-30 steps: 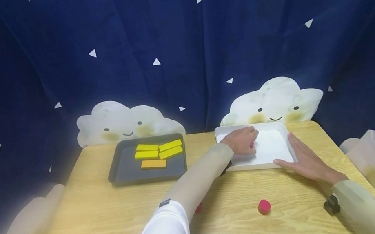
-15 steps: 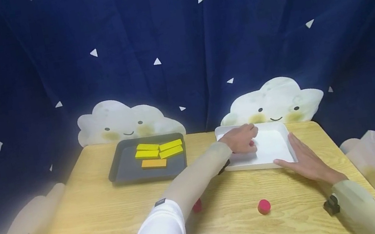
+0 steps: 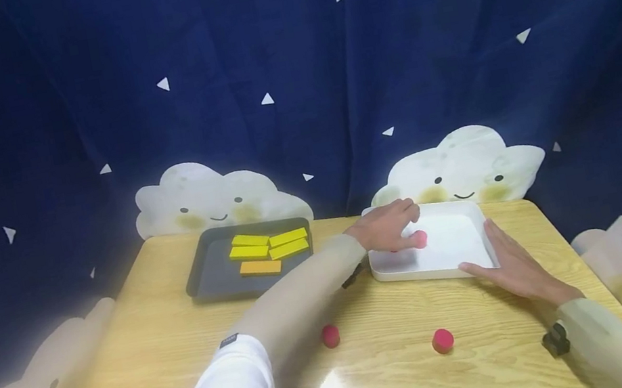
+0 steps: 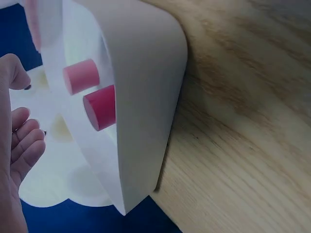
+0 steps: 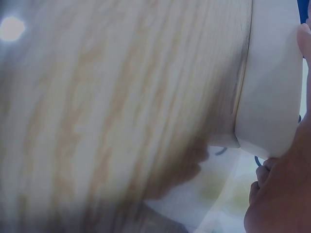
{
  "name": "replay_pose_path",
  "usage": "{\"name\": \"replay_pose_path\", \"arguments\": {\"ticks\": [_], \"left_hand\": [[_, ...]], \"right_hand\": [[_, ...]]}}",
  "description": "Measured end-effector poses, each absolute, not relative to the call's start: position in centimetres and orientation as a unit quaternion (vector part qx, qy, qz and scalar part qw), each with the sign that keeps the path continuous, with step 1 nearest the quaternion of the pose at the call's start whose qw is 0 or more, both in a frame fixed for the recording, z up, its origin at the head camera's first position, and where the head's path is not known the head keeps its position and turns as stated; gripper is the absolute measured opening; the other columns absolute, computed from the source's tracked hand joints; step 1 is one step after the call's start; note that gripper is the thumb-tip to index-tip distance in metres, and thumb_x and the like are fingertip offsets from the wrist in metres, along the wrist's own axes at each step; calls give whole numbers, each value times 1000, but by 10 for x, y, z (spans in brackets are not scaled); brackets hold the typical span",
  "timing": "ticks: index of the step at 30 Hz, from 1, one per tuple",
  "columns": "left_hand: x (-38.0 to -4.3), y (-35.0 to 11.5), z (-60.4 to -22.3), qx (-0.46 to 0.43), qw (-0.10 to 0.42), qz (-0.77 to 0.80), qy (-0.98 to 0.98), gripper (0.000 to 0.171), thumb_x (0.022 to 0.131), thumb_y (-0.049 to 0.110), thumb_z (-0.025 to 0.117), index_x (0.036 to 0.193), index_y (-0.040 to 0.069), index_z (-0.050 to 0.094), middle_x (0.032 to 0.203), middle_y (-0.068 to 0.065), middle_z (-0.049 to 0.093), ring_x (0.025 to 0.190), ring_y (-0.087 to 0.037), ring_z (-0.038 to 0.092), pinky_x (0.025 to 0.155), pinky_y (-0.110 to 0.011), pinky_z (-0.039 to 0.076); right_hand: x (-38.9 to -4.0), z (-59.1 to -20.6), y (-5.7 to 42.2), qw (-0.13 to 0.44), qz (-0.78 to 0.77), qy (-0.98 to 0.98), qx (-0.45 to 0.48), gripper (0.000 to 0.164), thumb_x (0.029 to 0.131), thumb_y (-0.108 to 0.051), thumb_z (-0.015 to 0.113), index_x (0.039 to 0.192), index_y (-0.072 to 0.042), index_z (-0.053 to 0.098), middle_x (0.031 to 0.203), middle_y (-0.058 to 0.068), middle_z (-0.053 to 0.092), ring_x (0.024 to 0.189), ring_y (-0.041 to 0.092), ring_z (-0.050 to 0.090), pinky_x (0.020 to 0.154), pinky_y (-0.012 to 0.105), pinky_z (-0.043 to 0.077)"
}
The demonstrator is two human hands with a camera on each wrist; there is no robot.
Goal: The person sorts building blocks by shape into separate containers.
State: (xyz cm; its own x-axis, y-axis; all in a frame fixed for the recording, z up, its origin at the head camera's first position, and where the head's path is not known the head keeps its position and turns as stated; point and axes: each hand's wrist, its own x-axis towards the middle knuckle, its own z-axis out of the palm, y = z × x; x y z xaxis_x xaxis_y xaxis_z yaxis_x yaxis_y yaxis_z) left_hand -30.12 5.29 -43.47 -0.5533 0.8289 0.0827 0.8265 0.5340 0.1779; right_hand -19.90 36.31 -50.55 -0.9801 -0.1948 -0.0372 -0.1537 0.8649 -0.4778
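My left hand (image 3: 386,228) hovers over the left half of a white tray (image 3: 453,249), thumb and fingers apart. Beside the thumb, in the tray, is a pink cylinder (image 3: 420,239). The left wrist view shows a light pink cylinder (image 4: 81,76) and a darker pink-red cylinder (image 4: 100,108) inside the tray, apart from my left hand (image 4: 22,141). With fingers extended along the right wall and thumb at the front rim, my right hand (image 3: 518,272) rests against the tray. Two red cylinders, one (image 3: 331,336) left and one (image 3: 443,341) right, stand on the table in front.
A dark grey tray (image 3: 211,281) at the back left holds several yellow blocks (image 3: 249,252) and an orange block (image 3: 260,268). Both trays sit near the back edge of the wooden table (image 3: 191,365). Behind hangs a dark blue curtain (image 3: 299,52) with clouds.
My left hand has loosened its fingers and drawn back slightly leftward, uncovering the pink cylinder in the tray. The left forearm has also uncovered a red cylinder on the table. My right hand keeps its place.
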Motion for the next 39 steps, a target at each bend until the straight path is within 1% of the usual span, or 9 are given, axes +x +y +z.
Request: {"name": "replay_pose_path", "arguments": {"ticks": [5,8,12,17,23,26,30,34,39], "left_hand": [[-287,38,-428,484,-22,85,871,40,105,42,63,130,12,62,119,1,59,102,-11,55,84,-17,48],[-274,29,-421,492,-37,76,867,36,103,37,64,129,11,62,120,-1,60,104,-13,56,85,-18,49],[-257,15,-413,504,-56,74,859,32,102,34,65,125,12,63,118,-2,62,105,-13,56,88,-19,49],[-238,-6,-410,522,-76,94,845,24,103,33,64,118,14,63,110,1,62,101,-11,58,88,-18,50],[-211,-34,-408,530,-114,103,834,28,102,31,65,123,12,66,115,2,63,102,-12,60,94,-19,52],[-198,-49,-409,525,-128,111,834,27,100,29,68,121,11,66,114,0,64,102,-14,61,96,-22,54],[-185,-68,-414,509,-125,134,841,27,99,29,70,119,11,65,114,-1,64,102,-14,61,95,-24,55],[-171,-85,-421,494,-116,141,850,30,98,30,70,120,10,65,115,-1,64,99,-14,61,87,-22,57],[-154,-100,-423,474,-105,151,861,28,99,29,71,120,12,65,116,2,63,97,-11,60,86,-20,57]], "right_hand": [[-198,-504,363,41,-246,964,-91,125,97,-67,66,168,-1,-13,176,28,-9,160,56,3,123,79,13],[-198,-504,363,40,-245,964,-90,125,97,-67,67,168,-1,-13,177,27,-9,160,56,3,123,79,13],[-199,-504,364,39,-241,966,-90,125,97,-67,66,168,-1,-12,177,26,-11,160,56,3,122,79,13],[-199,-504,364,38,-240,966,-91,125,97,-67,66,169,-1,-12,177,26,-12,160,56,3,122,80,13],[-198,-504,364,43,-241,966,-89,125,98,-67,66,168,-1,-13,176,26,-13,160,56,2,122,81,12],[-200,-502,364,42,-242,965,-89,125,98,-67,66,168,-2,-14,176,27,-11,160,56,2,122,80,11],[-202,-502,364,38,-242,965,-91,125,97,-67,67,169,-3,-14,177,26,-11,161,55,2,123,79,11],[-202,-504,365,38,-238,966,-90,125,97,-68,66,169,-3,-13,177,24,-13,161,55,3,123,79,12],[-200,-506,365,39,-242,965,-88,125,97,-68,66,169,-3,-13,177,24,-12,161,54,2,123,79,11]]}}
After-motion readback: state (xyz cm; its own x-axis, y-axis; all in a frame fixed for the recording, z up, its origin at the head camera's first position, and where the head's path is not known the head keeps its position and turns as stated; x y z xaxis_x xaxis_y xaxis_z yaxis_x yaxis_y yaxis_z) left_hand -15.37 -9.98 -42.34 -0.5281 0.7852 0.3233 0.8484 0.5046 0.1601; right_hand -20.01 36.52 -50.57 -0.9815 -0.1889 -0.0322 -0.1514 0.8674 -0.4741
